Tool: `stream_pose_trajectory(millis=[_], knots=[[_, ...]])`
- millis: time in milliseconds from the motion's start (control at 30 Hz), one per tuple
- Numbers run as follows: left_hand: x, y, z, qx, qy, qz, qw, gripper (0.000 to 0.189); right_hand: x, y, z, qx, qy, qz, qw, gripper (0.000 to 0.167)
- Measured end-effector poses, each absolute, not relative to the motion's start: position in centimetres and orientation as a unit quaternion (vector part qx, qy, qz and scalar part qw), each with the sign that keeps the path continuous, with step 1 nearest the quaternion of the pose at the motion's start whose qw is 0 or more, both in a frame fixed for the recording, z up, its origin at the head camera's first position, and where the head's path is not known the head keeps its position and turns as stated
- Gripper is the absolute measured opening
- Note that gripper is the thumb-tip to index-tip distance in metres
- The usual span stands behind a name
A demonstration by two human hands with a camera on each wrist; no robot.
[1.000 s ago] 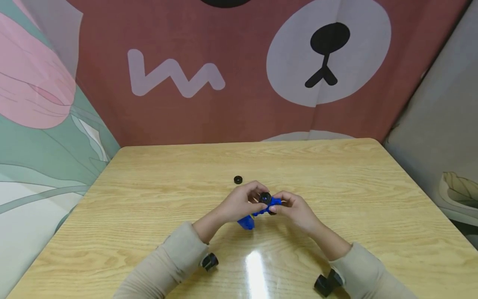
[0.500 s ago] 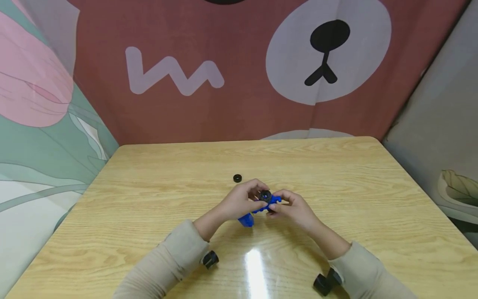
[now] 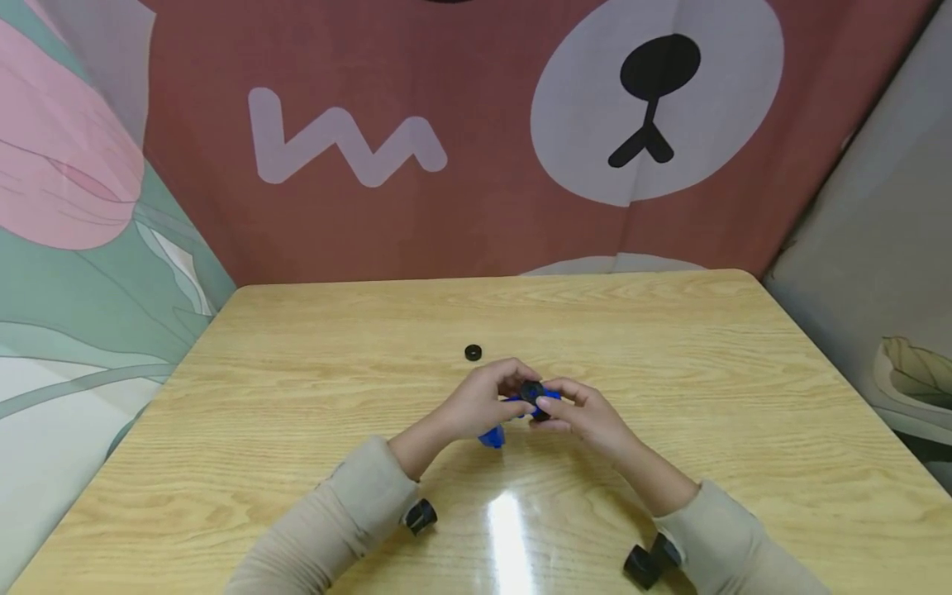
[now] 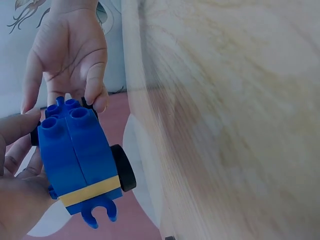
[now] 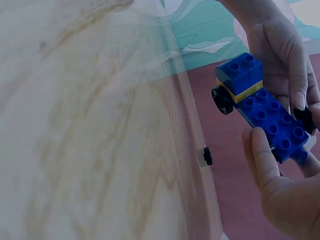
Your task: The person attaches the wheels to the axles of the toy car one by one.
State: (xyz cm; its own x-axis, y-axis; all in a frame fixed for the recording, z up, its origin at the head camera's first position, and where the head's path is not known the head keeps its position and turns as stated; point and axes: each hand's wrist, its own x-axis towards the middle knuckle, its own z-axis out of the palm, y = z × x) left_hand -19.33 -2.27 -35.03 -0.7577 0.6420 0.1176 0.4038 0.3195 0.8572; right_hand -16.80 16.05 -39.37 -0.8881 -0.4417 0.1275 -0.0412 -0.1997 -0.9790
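Both hands hold a toy car of blue building blocks, with a yellow layer near one end, black wheels and a blue hook-shaped coupler. In the head view it is raised over the table and mostly covered by fingers. My left hand grips the car, its thumb by a black wheel on the upward side. From the other end my right hand pinches it, thumb over that wheel's lower edge. In the right wrist view, right fingertips touch the studded blue base, and another wheel sits below the yellow layer.
A loose black ring-shaped wheel lies on the wooden table, just beyond the hands. Black wrist devices hang under both sleeves. A curtain with a printed bear stands behind the table's far edge.
The car has turned and tilted slightly between the hands. My right thumb has moved from the blue end onto the wheel's edge. My left hand has hardly moved.
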Motion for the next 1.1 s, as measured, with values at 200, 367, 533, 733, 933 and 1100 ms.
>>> stream_pose_trajectory(millis=[200, 367, 533, 733, 933, 1100], knots=[[-19.3, -2.2, -35.1, 0.333, 0.810, 0.468, 0.114, 0.029, -16.9, 16.2, -39.6, -0.193, 0.609, -0.757, 0.137, 0.010], [-19.3, -2.3, -35.0, 0.340, 0.815, 0.457, 0.109, 0.031, -18.2, 16.9, -42.2, -0.209, 0.601, -0.759, 0.137, 0.015], [-19.3, -2.4, -35.2, 0.340, 0.812, 0.460, 0.115, 0.034, -18.8, 17.3, -43.6, -0.195, 0.597, -0.766, 0.138, 0.029], [-19.5, -2.5, -35.4, 0.328, 0.802, 0.482, 0.131, 0.029, -18.7, 17.4, -43.8, -0.175, 0.607, -0.763, 0.138, 0.029], [-18.6, -2.3, -33.5, 0.304, 0.818, 0.469, 0.141, 0.024, -18.6, 17.5, -43.7, -0.171, 0.604, -0.766, 0.136, 0.028], [-19.5, -2.3, -34.8, 0.295, 0.824, 0.457, 0.157, 0.021, -18.5, 17.7, -43.5, -0.166, 0.598, -0.773, 0.130, 0.029]])
